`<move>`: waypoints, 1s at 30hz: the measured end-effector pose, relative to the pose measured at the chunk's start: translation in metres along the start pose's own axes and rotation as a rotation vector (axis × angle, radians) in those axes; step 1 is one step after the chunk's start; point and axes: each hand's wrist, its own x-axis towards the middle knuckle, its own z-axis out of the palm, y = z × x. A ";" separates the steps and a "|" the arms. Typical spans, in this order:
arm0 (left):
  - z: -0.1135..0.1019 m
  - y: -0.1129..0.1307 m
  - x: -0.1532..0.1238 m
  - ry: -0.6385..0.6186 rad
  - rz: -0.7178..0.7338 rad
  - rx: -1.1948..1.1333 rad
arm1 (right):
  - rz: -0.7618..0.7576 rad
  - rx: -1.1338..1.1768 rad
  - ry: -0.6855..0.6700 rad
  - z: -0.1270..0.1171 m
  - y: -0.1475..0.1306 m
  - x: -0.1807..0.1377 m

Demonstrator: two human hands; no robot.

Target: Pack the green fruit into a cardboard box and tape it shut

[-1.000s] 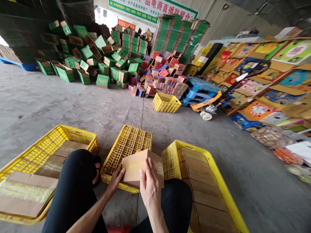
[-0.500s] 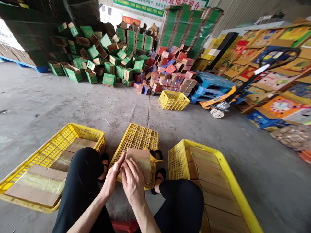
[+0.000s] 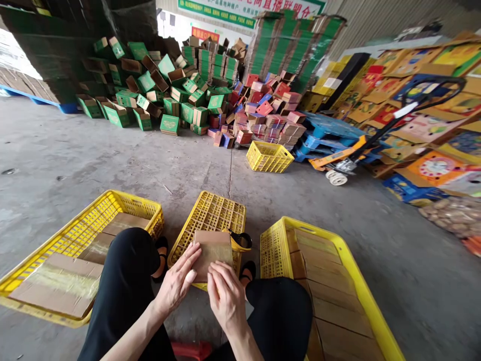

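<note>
Left hand (image 3: 176,286) open flat, right hand (image 3: 227,296) half-curled, both touching brown carton (image 3: 213,245)
Carton just ahead of and between the hands, over near end of upturned yellow crate (image 3: 216,210); left fingers nearly straight at its left edge, right fingers bent at its near right corner, can't tell if they grip; yellow-and-black tool (image 3: 236,237) just beyond right hand, yellow crate of boxes (image 3: 274,250) off to its right

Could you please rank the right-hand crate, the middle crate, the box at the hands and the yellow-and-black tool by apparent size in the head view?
Right-hand crate, cut off below; nearness may enlarge it
Middle crate
Box
Yellow-and-black tool
</note>
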 end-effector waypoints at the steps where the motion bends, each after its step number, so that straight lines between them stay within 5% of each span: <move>1: 0.000 0.001 0.002 0.008 0.019 0.033 | 0.011 -0.007 0.013 -0.005 0.004 -0.003; 8: 0.003 0.022 0.015 -0.014 0.159 0.297 | 0.018 -0.052 -0.054 -0.014 0.011 -0.002; 16: 0.008 0.024 0.024 -0.040 0.273 0.256 | 0.024 -0.038 -0.078 -0.011 0.021 0.013; 30: 0.007 0.034 0.031 -0.090 0.245 0.346 | 0.091 -0.033 0.025 0.006 0.047 0.032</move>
